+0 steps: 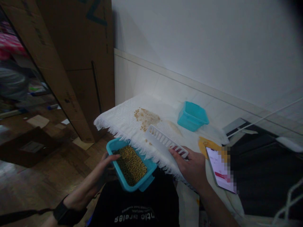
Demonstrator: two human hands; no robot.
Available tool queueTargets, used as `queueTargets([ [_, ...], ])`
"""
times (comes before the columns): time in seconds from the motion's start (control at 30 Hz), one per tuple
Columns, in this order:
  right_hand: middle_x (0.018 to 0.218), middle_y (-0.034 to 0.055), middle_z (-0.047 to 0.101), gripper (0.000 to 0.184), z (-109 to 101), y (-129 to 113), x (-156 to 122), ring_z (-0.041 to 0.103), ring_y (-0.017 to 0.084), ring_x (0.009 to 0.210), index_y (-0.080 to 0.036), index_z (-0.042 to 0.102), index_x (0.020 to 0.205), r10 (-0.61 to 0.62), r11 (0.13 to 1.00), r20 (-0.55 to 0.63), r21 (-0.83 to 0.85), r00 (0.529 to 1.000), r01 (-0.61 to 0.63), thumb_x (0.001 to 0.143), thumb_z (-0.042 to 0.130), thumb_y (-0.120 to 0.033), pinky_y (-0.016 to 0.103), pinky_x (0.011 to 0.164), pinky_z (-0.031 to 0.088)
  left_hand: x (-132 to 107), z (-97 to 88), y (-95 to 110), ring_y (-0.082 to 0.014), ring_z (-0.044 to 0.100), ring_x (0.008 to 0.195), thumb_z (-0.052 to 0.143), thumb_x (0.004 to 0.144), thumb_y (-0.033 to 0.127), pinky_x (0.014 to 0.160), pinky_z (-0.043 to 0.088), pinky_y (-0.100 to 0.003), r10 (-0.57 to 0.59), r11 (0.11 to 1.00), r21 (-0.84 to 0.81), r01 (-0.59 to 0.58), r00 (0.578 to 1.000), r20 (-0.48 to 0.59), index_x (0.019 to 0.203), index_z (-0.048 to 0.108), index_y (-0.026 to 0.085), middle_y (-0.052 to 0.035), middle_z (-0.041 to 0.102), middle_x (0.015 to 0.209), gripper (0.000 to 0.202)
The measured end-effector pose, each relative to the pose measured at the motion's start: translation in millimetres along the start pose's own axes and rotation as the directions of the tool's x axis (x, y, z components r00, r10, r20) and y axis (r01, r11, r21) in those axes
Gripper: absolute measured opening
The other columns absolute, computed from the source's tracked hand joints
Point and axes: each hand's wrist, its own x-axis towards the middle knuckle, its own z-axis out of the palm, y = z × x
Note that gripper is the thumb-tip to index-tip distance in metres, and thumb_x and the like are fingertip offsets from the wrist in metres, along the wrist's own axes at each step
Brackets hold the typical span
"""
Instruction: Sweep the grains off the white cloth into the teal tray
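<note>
My left hand [106, 164] grips the rim of a turquoise plastic tub [125, 186], its thumb over the edge. The tub is tilted below the table's front edge, and many small yellowish beans [132, 164] lie inside it. In my right hand [189, 164] is a white slotted plastic tray [158, 138], held on edge just over the white fringed cloth [123, 116]. Beyond the tray, more beans [145, 116] lie scattered with a pale grainy patch on the cloth. Parts of the left fingers are hidden behind the tub.
Another turquoise tub [193, 118] stands further back near the wall. A phone [220, 170] with its screen lit lies at the right, beside a dark object [258, 173] and white cables [265, 116]. Tall cardboard [87, 47] rises at the left.
</note>
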Motion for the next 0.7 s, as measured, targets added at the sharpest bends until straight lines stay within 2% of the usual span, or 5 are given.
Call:
queueTargets([
  [0.13,0.061,0.0000,0.077,0.031,-1.1,-1.7,2.3,0.072,0.015,0.047,-0.020,0.085,0.082,-0.045,0.999,0.019,-0.006,0.999,0.045,0.104,0.070,-0.035,0.020,0.051,0.054,-5.0,0.2,-0.5,-0.0278,0.082,0.094,0.086,0.088,0.051,0.081,0.065,-0.040,0.029,0.999,0.013,-0.029,0.999,0.037,0.143,0.058,0.031,-0.0108,0.080,0.129,0.065],
  [0.23,0.063,0.0001,0.079,0.032,0.2,0.5,-0.5,0.074,0.016,0.048,-0.020,0.085,0.083,-0.050,0.999,0.035,-0.013,0.998,0.051,0.106,0.070,-0.037,0.020,0.052,0.055,-1.8,-3.4,-4.7,-0.0274,0.081,0.097,0.089,0.087,0.053,0.083,0.065,-0.039,0.056,0.998,-0.004,-0.056,0.995,0.078,0.140,0.061,0.031,-0.0104,0.079,0.134,0.064],
  [0.4,0.067,0.0017,0.081,0.037,7.7,-2.9,-19.6,0.077,0.017,0.052,-0.022,0.089,0.091,-0.070,0.993,0.023,-0.091,0.997,0.071,0.111,0.064,-0.043,0.022,0.057,0.058,6.5,-8.4,-9.6,-0.0380,0.080,0.114,0.094,0.076,0.051,0.093,0.066,-0.050,0.036,0.999,-0.015,-0.036,0.998,0.048,0.141,0.066,0.033,-0.0122,0.080,0.134,0.073],
  [0.53,0.071,0.0028,0.083,0.043,7.0,-10.3,-31.3,0.080,0.018,0.059,-0.025,0.090,0.094,-0.080,0.991,0.042,-0.106,0.996,0.084,0.114,0.059,-0.048,0.022,0.062,0.060,-4.2,-5.9,-5.5,-0.0410,0.078,0.119,0.094,0.074,0.049,0.101,0.064,-0.056,0.047,0.999,-0.010,-0.046,0.997,0.066,0.138,0.070,0.032,-0.0125,0.082,0.125,0.070],
  [0.7,0.069,0.0039,0.082,0.048,-7.4,4.8,-21.1,0.077,0.019,0.053,-0.021,0.088,0.086,0.004,0.978,-0.094,-0.210,0.996,-0.023,0.110,0.065,-0.056,0.024,0.053,0.055,-19.4,0.0,1.0,-0.0404,0.077,0.123,0.095,0.071,0.049,0.104,0.062,-0.054,0.104,0.995,0.001,-0.104,0.990,0.093,0.136,0.072,0.034,-0.0113,0.082,0.125,0.070],
])
